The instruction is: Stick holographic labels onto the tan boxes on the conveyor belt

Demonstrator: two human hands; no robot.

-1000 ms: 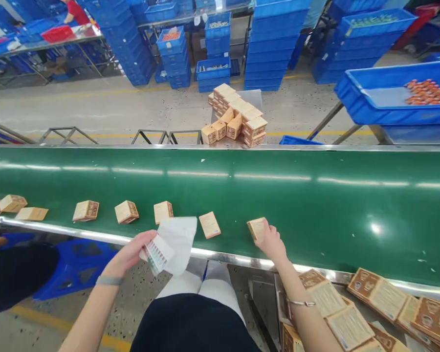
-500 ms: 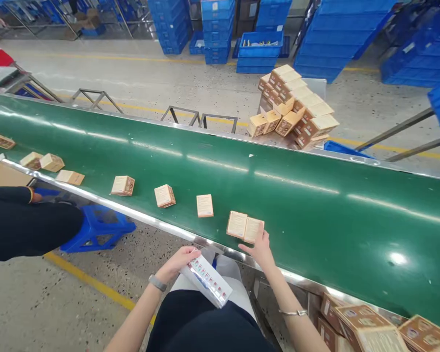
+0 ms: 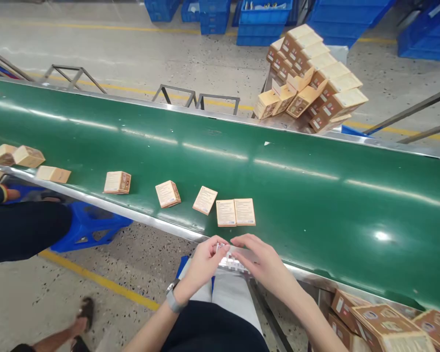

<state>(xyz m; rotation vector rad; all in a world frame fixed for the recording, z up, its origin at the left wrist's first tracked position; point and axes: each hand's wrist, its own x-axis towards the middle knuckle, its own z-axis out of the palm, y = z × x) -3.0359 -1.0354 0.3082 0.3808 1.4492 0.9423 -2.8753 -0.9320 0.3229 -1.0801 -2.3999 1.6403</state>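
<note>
My left hand (image 3: 208, 264) pinches one end of a clear plastic blister pack (image 3: 232, 263) above my lap, at the belt's near edge. My right hand (image 3: 266, 261) is on the same pack from the other side, thumb and fingers curved around it. Much of the pack is hidden by both hands. Just beyond them on the green conveyor belt (image 3: 326, 215) lie two small cream-and-brown cartons side by side, a left carton (image 3: 226, 213) and a right carton (image 3: 245, 211). A tilted carton (image 3: 205, 200) rests close to their left.
More cartons (image 3: 117, 182) lie along the belt to the left. Brown boxes are stacked (image 3: 326, 73) across the belt, with others (image 3: 385, 322) at the lower right. Another person's leg (image 3: 25, 225) and a blue stool (image 3: 95, 222) are at left. Blue crates (image 3: 264, 24) stand behind.
My right hand has left the cartons and come back to the pack. The pack has been raised and turned toward the belt edge. The paired cartons now sit closer to the tilted one.
</note>
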